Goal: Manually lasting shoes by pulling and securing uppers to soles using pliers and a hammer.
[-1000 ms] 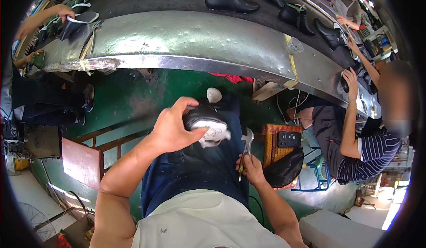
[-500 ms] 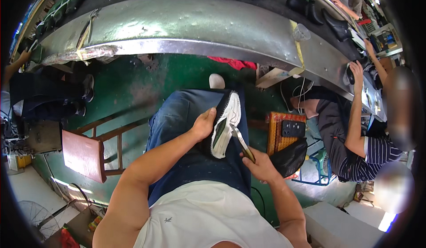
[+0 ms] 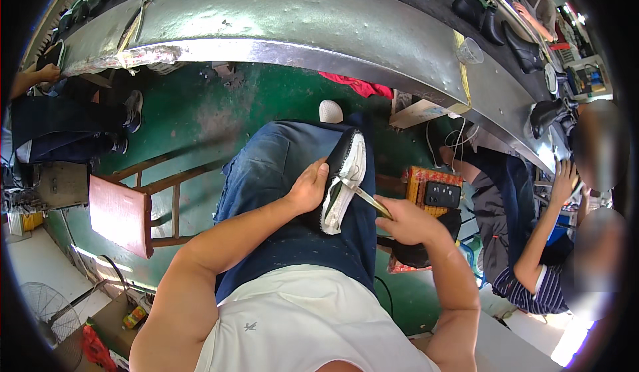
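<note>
An unfinished shoe with a dark upper and a pale, rough-edged underside facing up rests against the thigh of my jeans. My left hand is wrapped round its left side, thumb along the upper. My right hand is closed round the yellowish handle of metal pincers. Their head touches the middle of the shoe's underside, where a strip of pale lining shows. The exact grip of the jaws is too small to make out.
A metal-edged workbench runs across ahead, with dark boots on top. To the left stands a brown stool. On the right, a phone lies on a patterned seat. Co-workers sit at both sides.
My right hand has moved up and a little right, and the pincers lie flatter across the shoe's underside. The shoe has tilted slightly. The co-worker's arms at right have lowered.
</note>
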`<state>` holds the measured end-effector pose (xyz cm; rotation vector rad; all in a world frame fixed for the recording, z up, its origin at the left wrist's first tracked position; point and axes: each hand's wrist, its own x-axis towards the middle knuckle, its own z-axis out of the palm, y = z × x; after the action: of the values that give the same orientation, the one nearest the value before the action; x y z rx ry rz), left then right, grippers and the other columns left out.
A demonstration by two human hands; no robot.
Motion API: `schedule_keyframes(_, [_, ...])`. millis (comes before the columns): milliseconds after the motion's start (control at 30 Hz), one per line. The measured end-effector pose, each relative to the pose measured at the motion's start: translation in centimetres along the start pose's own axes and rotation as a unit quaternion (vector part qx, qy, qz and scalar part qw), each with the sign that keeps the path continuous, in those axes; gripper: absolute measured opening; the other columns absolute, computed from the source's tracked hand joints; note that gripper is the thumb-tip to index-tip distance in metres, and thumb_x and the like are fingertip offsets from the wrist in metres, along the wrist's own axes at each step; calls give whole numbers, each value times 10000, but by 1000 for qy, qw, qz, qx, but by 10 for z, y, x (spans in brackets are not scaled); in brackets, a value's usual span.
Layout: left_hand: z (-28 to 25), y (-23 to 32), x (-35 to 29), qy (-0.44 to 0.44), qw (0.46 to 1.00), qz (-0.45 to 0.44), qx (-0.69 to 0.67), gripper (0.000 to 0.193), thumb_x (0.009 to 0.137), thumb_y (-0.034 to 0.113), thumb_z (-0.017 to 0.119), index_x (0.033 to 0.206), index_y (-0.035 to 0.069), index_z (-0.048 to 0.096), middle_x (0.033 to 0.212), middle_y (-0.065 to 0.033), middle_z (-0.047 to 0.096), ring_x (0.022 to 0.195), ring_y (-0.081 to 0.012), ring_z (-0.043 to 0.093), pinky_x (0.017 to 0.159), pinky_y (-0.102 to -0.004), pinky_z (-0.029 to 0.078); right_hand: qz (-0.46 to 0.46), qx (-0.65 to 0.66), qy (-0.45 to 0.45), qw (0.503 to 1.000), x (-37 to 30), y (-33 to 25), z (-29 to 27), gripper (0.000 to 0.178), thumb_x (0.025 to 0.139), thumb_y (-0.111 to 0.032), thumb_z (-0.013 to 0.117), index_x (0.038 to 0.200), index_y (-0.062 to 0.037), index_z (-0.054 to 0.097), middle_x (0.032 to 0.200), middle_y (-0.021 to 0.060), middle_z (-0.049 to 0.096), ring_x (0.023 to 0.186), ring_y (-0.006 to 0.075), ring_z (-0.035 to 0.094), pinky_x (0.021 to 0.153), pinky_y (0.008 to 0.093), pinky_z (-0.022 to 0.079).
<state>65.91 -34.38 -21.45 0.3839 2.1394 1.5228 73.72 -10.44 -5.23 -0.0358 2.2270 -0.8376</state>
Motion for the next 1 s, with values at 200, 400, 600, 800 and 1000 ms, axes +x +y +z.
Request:
schedule_keyframes(200, [0, -11, 1, -30, 999, 15, -23, 567, 1130, 378, 328, 1485, -49, 442, 1418, -322, 539, 1388, -447, 480, 1181, -450, 358, 42, -152, -132, 979, 32, -21, -46, 341, 957, -258, 648, 1136, 32, 638, 1002, 277, 705, 985, 457, 678, 861, 532, 522])
schedule_keyframes(400, [-23, -16, 1, -141, 954, -29, -265, 808, 1110, 501, 389, 1633, -60, 134, 1637, -228, 318, 1537, -288, 277, 1260, -386, 208, -7, -95, -22, 995, 53, 9, -8, 303, 980, -283, 661, 1027, 15, 630, 907, 250, 706, 898, 447, 690, 804, 536, 527])
schedule_keyframes(600, [-38, 0, 20, -163, 942, -109, -274, 1055, 981, 467, 702, 1657, -11, 48, 1653, -223, 294, 1539, -277, 276, 1260, -377, 224, 5, 106, 101, 989, 66, 28, 42, 267, 939, -236, 708, 1088, -22, 652, 836, 224, 694, 812, 440, 689, 731, 504, 530])
schedule_keyframes(800, [-23, 2, 38, -165, 962, -101, -194, 1106, 890, 346, 825, 1677, 65, 102, 1624, -201, 367, 1519, -273, 331, 1245, -372, 265, 45, 182, 45, 981, 45, 51, 48, 413, 936, -196, 701, 1277, 18, 612, 1035, 247, 695, 980, 425, 684, 866, 472, 537])
schedule_keyframes(1000, [-5, 19, 28, -99, 985, -114, 84, 1007, 893, 471, 730, 1687, 222, 163, 1535, -199, 457, 1446, -405, 370, 1220, -528, 232, -32, -100, 228, 968, 43, 54, 20, 547, 922, -112, 682, 1395, 93, 502, 1286, 320, 603, 1197, 460, 598, 1045, 502, 479])
